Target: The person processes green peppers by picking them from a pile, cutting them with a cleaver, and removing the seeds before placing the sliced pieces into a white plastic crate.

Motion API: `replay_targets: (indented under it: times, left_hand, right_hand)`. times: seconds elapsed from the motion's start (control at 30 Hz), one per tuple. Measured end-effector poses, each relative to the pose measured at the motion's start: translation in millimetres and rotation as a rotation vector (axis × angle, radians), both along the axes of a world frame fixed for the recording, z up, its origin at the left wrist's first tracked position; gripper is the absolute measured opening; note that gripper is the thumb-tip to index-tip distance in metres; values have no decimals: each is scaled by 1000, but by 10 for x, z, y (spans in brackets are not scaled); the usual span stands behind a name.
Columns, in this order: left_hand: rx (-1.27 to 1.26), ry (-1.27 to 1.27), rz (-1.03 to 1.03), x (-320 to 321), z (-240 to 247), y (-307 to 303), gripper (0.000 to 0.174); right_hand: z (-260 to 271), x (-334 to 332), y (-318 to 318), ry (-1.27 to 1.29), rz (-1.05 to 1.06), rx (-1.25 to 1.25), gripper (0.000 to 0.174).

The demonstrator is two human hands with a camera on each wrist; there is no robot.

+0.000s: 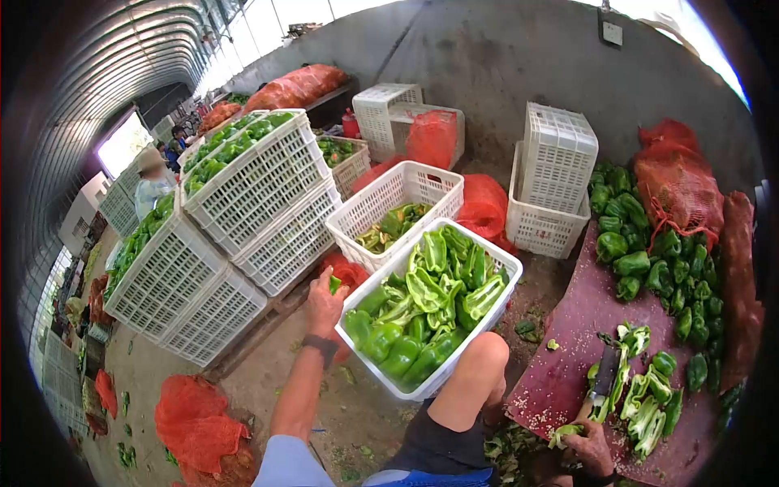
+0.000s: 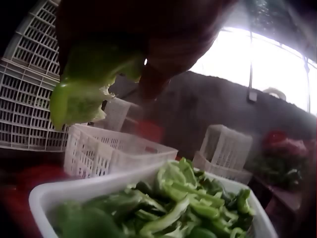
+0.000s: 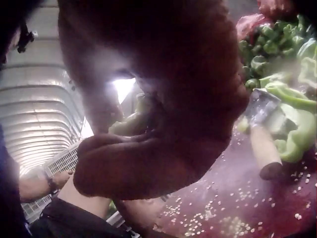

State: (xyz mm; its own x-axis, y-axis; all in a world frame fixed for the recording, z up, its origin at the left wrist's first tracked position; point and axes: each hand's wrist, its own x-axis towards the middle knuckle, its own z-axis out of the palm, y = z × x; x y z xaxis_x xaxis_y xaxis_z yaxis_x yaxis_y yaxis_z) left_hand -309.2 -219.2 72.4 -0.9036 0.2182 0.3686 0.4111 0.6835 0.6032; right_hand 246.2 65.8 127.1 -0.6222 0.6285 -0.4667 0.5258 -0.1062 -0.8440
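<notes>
My left hand (image 1: pixel 323 307) is over the left edge of a white crate (image 1: pixel 514 268) piled with cut green peppers (image 1: pixel 434 292). It pinches a piece of green pepper (image 2: pixel 74 101), whose torn edge shows in the left wrist view. At the lower right, my right hand (image 1: pixel 590 446) is over the edge of a dark red board (image 1: pixel 560 357). Between its thumb and fingers is a pale green pepper piece (image 3: pixel 132 123), partly hidden by the hand. A knife with a wooden handle (image 3: pixel 265 153) lies just beyond the fingers, its blade among halved peppers (image 1: pixel 649 406).
Whole green peppers (image 1: pixel 625 219) and a red mesh sack (image 1: pixel 677 187) lie on the board's far side. Behind the filled crate stands another crate (image 1: pixel 398 187) with pepper pieces. Stacked crates (image 1: pixel 256 191) rise at left. Red netting (image 1: pixel 195 422) lies on the floor.
</notes>
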Motion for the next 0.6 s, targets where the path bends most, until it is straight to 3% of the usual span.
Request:
replay_targets:
  times: [0.1,0.17,0.2,0.3,0.33,0.43,0.6]
  left_hand:
    - [-176,40,-74,-82,-365,119,66]
    - [-338,214,-116,-102,-635,226,69]
    - [-379,137,-142,-20,-625,296,66]
    - [-391,-76,-126,-137,-1336,269,66]
    - [-289,-39,-172,-173,-1405,207,60]
    - [-311,-66,-318,-161,-1304,-39,54]
    - [-198,-67,-394,-158,-1246,-140,42]
  right_hand:
    - [-81,-7,22,36,4,12,28]
    - [2,-87,-15,-2,-30,-90,28]
    - [44,-137,-34,-28,-57,-187,28]
    - [-118,-180,-55,31,-66,-177,28]
    - [-137,-194,-42,13,-21,-132,27]
    - [-7,-307,-68,-15,-40,-145,27]
    - [75,-406,-129,-38,-77,-123,29]
